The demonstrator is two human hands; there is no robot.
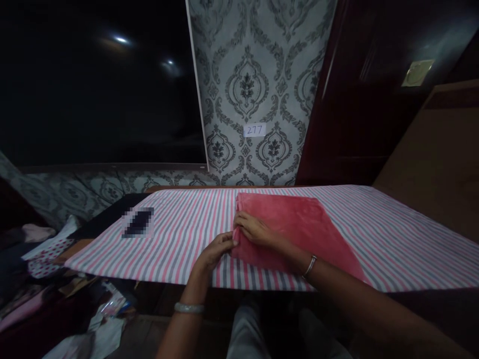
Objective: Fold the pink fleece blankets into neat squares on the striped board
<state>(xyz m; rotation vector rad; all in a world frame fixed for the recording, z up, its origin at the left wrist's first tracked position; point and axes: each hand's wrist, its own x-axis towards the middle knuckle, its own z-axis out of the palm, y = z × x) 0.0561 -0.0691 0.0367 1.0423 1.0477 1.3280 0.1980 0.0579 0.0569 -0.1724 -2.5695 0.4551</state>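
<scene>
A folded red cloth [299, 224] lies flat on a pink, grey and white striped sheet [187, 229] that covers a table. My left hand [215, 252] pinches the cloth's left edge near its front corner. My right hand [254, 228] rests palm down on the same edge, just behind the left hand, fingers on the fabric. Both wrists wear bangles.
A blurred dark rectangular object [138, 222] lies on the sheet at the left. Patterned wallpaper with a label reading 277 [254, 130] stands behind the table. A dark wooden cupboard [359, 99] is at the right. Clothes and bags [45, 259] are piled on the floor at the left.
</scene>
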